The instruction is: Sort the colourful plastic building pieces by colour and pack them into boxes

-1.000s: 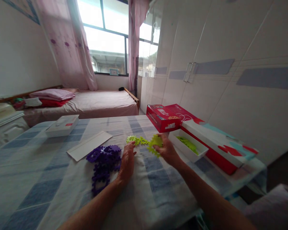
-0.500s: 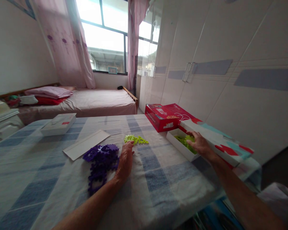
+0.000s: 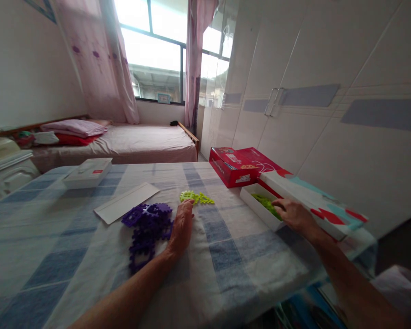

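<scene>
My left hand [image 3: 181, 226] lies flat and open on the blue-checked cloth, its fingertips close to a small cluster of lime-green interlocking pieces [image 3: 194, 197]. A pile of purple interlocking pieces [image 3: 147, 224] sits just left of that hand and touches it. My right hand [image 3: 294, 214] rests palm down at the near end of a narrow white tray [image 3: 256, 205]. Its loosely bent fingers touch the green pieces in the tray [image 3: 265, 202] and hold nothing that I can see.
A red box [image 3: 233, 167] and a long red-and-white lid [image 3: 311, 201] lie beside the tray by the wardrobe doors. A white card [image 3: 126, 208] and a flat white box [image 3: 87, 172] lie further left. The table edge runs close on the right.
My right hand carried a bunch of green pieces from the table centre into the white tray and now rests at its near end. My left hand stayed put.
</scene>
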The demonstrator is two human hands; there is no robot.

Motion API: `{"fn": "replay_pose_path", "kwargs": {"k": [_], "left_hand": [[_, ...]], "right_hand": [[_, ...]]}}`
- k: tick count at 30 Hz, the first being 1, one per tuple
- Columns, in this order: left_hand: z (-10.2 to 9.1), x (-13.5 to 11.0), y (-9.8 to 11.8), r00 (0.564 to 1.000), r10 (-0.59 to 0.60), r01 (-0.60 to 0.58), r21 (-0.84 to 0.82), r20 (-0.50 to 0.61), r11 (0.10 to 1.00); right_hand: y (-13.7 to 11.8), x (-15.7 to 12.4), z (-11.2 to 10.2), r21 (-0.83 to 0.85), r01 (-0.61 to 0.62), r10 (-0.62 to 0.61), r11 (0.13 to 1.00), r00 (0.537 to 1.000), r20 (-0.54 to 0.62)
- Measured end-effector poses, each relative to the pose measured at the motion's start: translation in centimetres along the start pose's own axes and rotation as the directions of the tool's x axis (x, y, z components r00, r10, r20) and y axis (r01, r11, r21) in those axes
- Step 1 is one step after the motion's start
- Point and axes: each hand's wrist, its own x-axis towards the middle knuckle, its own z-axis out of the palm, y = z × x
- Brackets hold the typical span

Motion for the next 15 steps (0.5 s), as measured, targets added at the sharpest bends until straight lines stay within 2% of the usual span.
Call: {"fn": "replay_pose_path", "kwargs": {"k": [3, 5, 7, 9, 12, 15], "left_hand": [[0.1, 0.0, -0.1, 1.0, 0.003, -0.003, 0.004, -0.01, 1.0], [0.1, 0.1, -0.1, 1.0, 0.006, -0.006, 0.019, -0.025, 1.0], [0.1, 0.1, -0.2, 0.999, 0.007, -0.005, 0.032, -0.05, 0.999], [0.1, 0.2, -0.2, 0.997, -0.001, 0.004, 0.04, -0.072, 0.999], [0.0, 0.2, -0.2, 0.998, -0.002, 0.006, 0.056, -0.067, 0.998], [-0.1, 0.2, -0.3, 0.999, 0.012, -0.009, 0.064, -0.046, 0.998]], "right_hand": [[-2.1, 0.5, -0.5, 0.005, 0.039, -0.038, 0.999, 0.997, -0.068], [-4.8, 1.1, -0.6, 0.114, 0.101, -0.089, 0.988, 0.991, -0.103], [-8.2, 1.8, 0.0, 0.29, 0.175, -0.168, 0.941, 0.985, -0.048], [-11.7, 2.7, 1.3, 0.403, 0.204, -0.241, 0.892, 0.969, 0.043], [-15.9, 4.3, 4.3, 0.379, 0.219, -0.284, 0.899, 0.951, 0.124], [-18.4, 5.6, 6.9, 0.343, 0.199, -0.263, 0.918, 0.953, 0.15]]}}
